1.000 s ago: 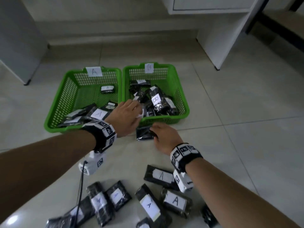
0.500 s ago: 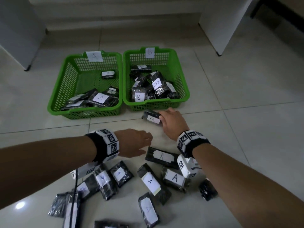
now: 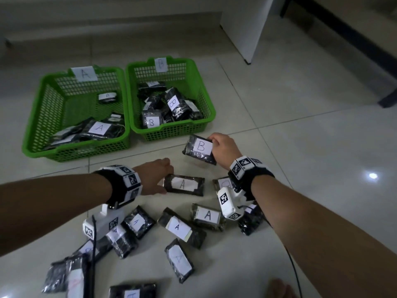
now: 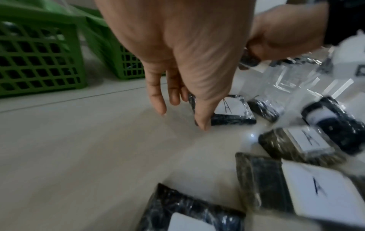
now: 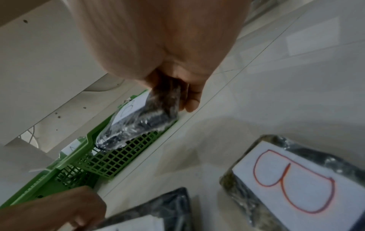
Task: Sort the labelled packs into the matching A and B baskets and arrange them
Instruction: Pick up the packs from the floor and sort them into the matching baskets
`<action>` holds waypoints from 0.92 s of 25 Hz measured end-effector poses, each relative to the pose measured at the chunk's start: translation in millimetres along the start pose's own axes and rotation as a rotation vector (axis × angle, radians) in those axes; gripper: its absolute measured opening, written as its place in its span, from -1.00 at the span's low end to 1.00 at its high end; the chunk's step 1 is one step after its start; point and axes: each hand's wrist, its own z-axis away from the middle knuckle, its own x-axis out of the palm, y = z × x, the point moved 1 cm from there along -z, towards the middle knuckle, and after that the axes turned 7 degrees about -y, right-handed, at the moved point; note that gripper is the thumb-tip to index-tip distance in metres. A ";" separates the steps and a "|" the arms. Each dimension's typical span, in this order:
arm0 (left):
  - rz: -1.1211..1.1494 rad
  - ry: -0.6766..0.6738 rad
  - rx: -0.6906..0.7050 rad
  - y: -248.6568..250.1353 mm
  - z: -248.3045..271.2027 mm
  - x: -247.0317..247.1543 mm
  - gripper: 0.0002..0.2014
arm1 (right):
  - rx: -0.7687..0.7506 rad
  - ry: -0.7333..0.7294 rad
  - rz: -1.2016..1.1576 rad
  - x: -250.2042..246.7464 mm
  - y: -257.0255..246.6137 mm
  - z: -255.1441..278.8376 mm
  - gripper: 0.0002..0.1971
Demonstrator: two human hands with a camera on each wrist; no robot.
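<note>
**Both hands working: one A pack reached, one B pack lifted**

Nearest, unsorted packs [image 3: 179, 227] lie scattered on the floor [image 3: 300, 147], labels up so the letters read. Ahead of them the left hand [image 3: 155, 178] reaches low, fingers extended at the end of an A pack [image 3: 182, 184], apparently touching but not yet gripping. Beyond, the right hand [image 3: 222, 150] pinches the B pack [image 3: 199, 149], raised and tilted, just short of the B basket [image 3: 206, 97]; the A basket [image 3: 38, 117] sits left of it.

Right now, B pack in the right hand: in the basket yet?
Out. The right hand holds the B pack lifted in front of the B basket, outside its near wall.
</note>
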 end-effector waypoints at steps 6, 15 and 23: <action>0.552 0.228 -0.114 -34.1 40.5 -20.4 -0.90 | -0.052 0.026 -0.109 -0.4 -23.6 13.4 -0.78; 0.719 0.720 -0.250 -89.6 105.7 -50.5 -0.81 | -0.268 0.078 -0.091 30.2 -81.4 -5.0 -0.38; 0.838 0.970 -0.508 -165.2 111.9 -68.1 -0.79 | -0.240 0.255 0.209 41.7 -130.3 -68.4 -0.42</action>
